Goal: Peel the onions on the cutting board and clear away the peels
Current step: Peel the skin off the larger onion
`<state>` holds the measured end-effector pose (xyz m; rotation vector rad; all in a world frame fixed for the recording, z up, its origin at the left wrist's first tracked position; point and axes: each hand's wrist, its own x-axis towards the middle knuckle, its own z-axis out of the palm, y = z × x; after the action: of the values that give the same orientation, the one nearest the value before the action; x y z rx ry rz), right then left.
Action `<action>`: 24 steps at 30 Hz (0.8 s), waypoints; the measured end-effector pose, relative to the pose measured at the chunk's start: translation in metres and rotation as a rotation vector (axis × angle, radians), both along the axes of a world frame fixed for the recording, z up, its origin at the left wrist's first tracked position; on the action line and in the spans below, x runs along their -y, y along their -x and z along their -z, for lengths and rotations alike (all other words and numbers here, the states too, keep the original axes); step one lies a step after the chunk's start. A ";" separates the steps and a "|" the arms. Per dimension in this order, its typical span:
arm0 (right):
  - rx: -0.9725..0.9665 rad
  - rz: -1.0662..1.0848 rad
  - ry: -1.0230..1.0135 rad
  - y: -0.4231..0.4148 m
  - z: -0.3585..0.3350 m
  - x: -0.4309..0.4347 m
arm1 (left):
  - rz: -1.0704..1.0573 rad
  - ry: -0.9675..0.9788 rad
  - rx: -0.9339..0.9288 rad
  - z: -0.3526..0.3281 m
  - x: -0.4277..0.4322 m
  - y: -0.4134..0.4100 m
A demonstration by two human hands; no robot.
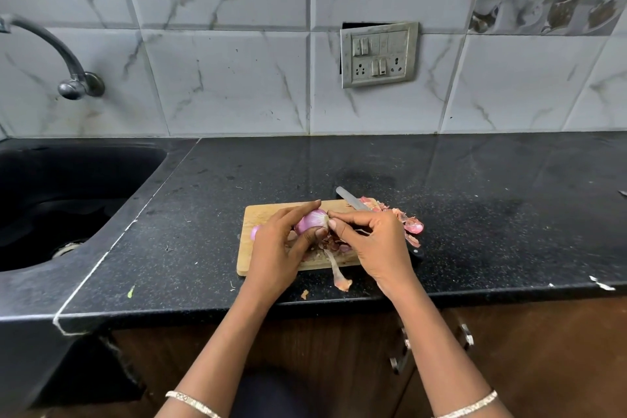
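Above the middle of the cutting board [259, 214], the left hand [278, 243] curls fingers and thumb round a purple onion [310, 220], the right hand [371, 243] pinches the onion's right end, and a knife [353, 202] and loose peels [409, 223] lie at the board's right edge.

A pale wooden cutting board [264, 214], matt and scuffed, lies on a black speckled stone countertop [475, 214] polished to a soft gloss. The onion [312, 219] shows smooth, slightly shiny purple flesh; the peels [412, 224] look dry and papery. The knife blade [351, 199] is bare metal with a dull sheen. The wall tiles [224, 78] are glossy, marble-patterned white. The faucet [68, 58] is shiny metal, the switch plate [379, 54] a dull grey finish, the cabinet doors [509, 349] dark wood grain.
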<state>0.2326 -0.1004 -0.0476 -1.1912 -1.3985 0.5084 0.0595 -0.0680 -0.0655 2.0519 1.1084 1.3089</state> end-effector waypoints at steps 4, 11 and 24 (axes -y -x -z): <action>0.135 0.005 -0.012 -0.002 -0.009 -0.005 | 0.015 0.017 0.030 -0.001 0.001 0.001; 0.382 0.186 -0.281 0.013 0.000 -0.010 | 0.012 0.057 0.107 0.001 -0.002 0.000; 0.267 0.285 -0.221 0.012 0.007 -0.012 | 0.016 0.029 0.059 -0.001 0.000 0.001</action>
<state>0.2204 -0.0886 -0.0549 -1.2819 -1.4345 -0.0067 0.0589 -0.0682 -0.0645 1.9850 1.0766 1.3287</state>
